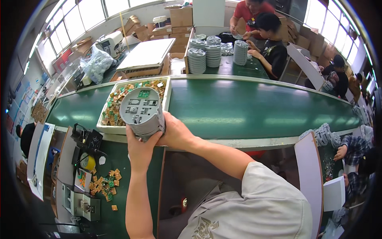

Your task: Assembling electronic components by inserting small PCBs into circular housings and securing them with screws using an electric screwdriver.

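Note:
Both my hands hold a stack of round grey plastic housings (pixel 153 125) in front of me, over the near rim of the conveyor. My left hand (pixel 140 148) grips its lower near side, and my right hand (pixel 175 129) wraps round its right side. Most of the right fingers are hidden behind the stack. Its tilted top face has several rectangular cut-outs, and a small green circuit board (pixel 144 94) sits at the far edge. Just behind the stack, a white tray (pixel 168 95) full of small orange and green circuit boards (pixel 113 104) rests on the conveyor.
A green conveyor belt (pixel 238 105) crosses in front of me. Loose boards (pixel 105 185), a solder spool (pixel 87 162) and a metal device (pixel 86 206) occupy the left bench. Beyond the belt, grey housing stacks (pixel 213 51) stand near two people (pixel 274 55). Another worker's hand (pixel 340 152) shows at right.

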A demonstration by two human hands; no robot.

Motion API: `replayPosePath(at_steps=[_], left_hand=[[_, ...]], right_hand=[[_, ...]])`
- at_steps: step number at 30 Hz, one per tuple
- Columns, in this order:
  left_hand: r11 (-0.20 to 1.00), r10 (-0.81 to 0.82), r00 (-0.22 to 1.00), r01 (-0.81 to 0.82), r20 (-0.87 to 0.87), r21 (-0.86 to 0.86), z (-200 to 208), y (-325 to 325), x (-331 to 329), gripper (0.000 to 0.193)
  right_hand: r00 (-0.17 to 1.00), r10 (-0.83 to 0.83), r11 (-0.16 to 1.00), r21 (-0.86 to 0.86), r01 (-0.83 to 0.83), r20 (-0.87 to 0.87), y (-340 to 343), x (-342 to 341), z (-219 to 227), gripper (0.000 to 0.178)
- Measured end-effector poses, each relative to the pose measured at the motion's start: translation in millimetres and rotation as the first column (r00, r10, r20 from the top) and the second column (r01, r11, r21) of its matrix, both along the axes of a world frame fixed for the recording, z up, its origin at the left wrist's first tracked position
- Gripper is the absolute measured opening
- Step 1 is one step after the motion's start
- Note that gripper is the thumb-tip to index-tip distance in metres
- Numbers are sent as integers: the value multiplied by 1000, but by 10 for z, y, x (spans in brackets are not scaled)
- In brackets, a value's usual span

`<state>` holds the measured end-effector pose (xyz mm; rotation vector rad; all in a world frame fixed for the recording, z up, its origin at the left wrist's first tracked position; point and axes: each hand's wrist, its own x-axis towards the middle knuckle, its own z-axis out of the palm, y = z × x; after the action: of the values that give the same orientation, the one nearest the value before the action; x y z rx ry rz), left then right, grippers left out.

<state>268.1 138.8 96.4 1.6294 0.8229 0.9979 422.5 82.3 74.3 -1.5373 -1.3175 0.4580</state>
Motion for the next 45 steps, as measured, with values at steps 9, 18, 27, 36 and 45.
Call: replayPosePath(at_steps=[9, 18, 27, 36, 45], left_hand=[[983, -120, 993, 122, -25, 139, -244, -72, 1356, 103], [973, -164, 986, 163, -8, 163, -412, -150, 1312, 103], [989, 126, 991, -128, 41, 69, -692, -280, -426, 90], [764, 605, 794, -600, 60, 238, -1817, 49, -2841, 71], [37, 783, 568, 366, -255, 930, -1628, -41, -4239, 66]], right_hand=[[982, -184, 983, -2, 184, 31, -403, 1266, -113, 86], [917, -384, 923, 15, 385, 112, -499, 2402, -248, 87], [839, -527, 843, -40, 536, 134, -417, 3447, -263, 88], [786, -603, 791, -25, 612, 135, -59, 4298, -593, 83], [829, -552, 830, -29, 556, 96, 496, 4545, -889, 83]])
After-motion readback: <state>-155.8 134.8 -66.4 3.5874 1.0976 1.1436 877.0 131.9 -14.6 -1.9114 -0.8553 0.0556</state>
